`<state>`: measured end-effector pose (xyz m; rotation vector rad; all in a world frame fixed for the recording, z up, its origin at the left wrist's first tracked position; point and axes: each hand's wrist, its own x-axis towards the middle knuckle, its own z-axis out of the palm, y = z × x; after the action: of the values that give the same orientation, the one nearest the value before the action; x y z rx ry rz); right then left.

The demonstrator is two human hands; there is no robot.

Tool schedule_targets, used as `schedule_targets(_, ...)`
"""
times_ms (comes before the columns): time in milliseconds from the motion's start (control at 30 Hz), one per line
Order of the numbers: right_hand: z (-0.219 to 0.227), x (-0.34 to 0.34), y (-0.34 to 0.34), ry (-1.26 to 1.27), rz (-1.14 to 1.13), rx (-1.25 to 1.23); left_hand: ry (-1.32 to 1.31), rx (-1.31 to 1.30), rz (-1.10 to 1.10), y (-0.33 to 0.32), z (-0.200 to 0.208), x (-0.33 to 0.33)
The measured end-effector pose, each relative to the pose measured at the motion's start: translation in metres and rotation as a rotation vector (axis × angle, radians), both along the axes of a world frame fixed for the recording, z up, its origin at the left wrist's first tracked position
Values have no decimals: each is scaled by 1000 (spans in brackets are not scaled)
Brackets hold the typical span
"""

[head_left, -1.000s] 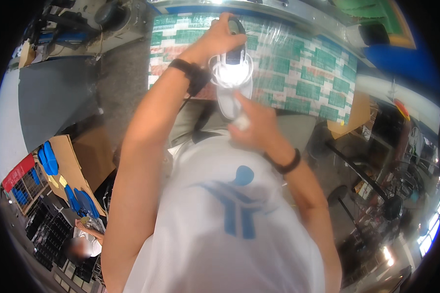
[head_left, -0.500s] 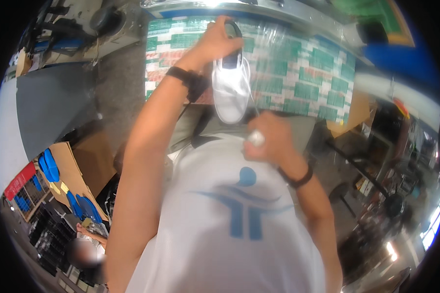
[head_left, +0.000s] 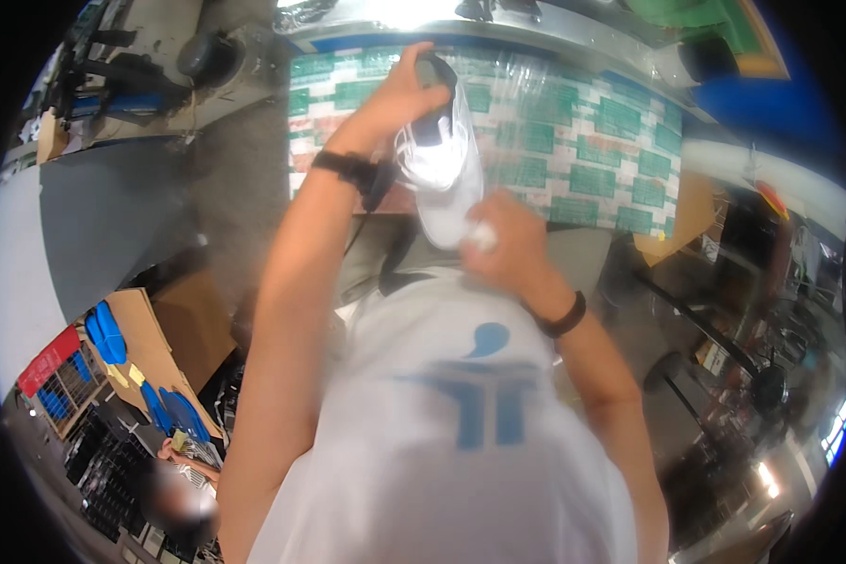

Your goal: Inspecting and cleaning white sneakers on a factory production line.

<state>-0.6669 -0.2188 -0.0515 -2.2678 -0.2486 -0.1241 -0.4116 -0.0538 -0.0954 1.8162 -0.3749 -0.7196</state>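
Observation:
A white shoe (head_left: 448,209) with a dark lining hangs over the near edge of the patterned table, its toe toward me. My left hand (head_left: 406,94) grips it at the heel and collar, thumb by the opening. Beside the toe, my right hand (head_left: 512,246) is closed round a small white wad (head_left: 482,236), too blurred to tell its kind. Its knuckles are at the toe's right edge; whether they touch cannot be told. Loose white laces (head_left: 414,155) lie bunched over the shoe's upper.
The table (head_left: 592,146) has a green, white and reddish block-patterned cover under shiny clear film. A metal rail (head_left: 573,28) runs along its far side. At lower left, blue shoe-shaped pieces (head_left: 174,409) lie by cardboard. Another person (head_left: 183,498) is beyond them.
My right hand has moved up and left, closer to the shoe's toe. The shoe has tilted a little, and its laces have shifted left. My left hand keeps its hold.

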Motion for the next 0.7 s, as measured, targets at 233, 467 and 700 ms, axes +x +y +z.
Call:
schedule_targets(233,-55,27,21,452,-313,253,382,-400,548,84,-43,-113)
schedule_targets(467,-38,53,8,251,-193,253,310,-258,756,61,5,-79)
schedule_targets(700,-98,46,-100,-88,-409,-273,-498,228,303,35,107,133)
